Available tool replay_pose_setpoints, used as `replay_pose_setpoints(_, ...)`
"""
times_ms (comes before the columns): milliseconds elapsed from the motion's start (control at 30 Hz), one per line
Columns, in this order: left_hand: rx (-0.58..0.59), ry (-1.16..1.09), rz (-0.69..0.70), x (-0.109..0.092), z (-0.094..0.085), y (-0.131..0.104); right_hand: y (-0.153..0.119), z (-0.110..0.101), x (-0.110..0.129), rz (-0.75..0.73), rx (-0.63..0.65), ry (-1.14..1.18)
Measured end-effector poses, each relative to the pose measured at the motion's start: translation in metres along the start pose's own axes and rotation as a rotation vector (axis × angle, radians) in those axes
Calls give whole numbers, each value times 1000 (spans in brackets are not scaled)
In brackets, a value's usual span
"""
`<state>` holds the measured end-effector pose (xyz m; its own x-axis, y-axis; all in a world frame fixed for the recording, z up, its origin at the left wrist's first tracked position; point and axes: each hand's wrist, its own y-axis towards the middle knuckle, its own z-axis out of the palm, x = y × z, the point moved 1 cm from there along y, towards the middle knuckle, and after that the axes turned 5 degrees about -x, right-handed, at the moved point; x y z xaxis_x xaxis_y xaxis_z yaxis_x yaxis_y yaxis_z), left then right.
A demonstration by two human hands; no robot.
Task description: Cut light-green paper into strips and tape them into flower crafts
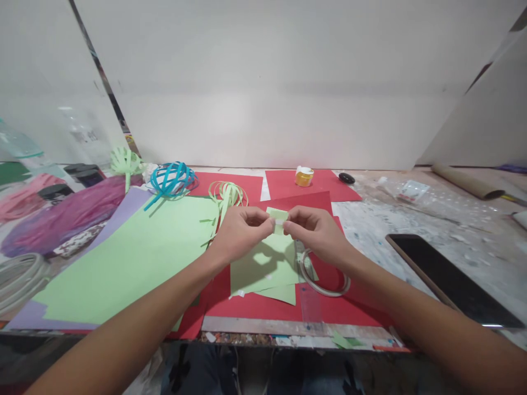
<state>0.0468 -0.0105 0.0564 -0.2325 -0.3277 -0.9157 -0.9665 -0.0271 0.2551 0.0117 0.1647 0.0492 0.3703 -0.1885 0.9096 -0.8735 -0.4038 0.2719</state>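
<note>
Two hands' (269,225) grip clamped on green paper piece (277,214), phone (448,277) nearby right.

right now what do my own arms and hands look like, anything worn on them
The left hand and right hand wear no gloves, and no rings show. The left forearm and right forearm are bare, without visible sleeves, watch or bracelet.

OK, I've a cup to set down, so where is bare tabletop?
Paint-marked tabletop lies bare between the red sheets and the phone, stopping short of the clear plastic wrap. The left side is crowded: purple bag, green sheet, blue strip bundle. Below the left hand and right hand, paper and a white ring fill the space.
</note>
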Motion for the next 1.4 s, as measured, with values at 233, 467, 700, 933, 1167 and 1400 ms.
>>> replay_pose_setpoints(233,19,-31,-46,0,1,-1,-1,0,0,12,8,32)
replay_pose_setpoints(467,47,-47,-41,0,2,-1,-2,1,1,32,-5,67)
replay_pose_setpoints(700,-249,276,336,1,3,-5,-4,5,5,49,-72,117)
replay_pose_setpoints(933,-232,427,764,4,6,-9,-6,8,8,32,-193,157)
replay_pose_setpoints(1167,-319,410,809,5,5,-10,-9,11,11,23,-200,166)
replay_pose_setpoints(1400,-301,351,731,1,5,-8,-9,10,8,-2,-189,114)
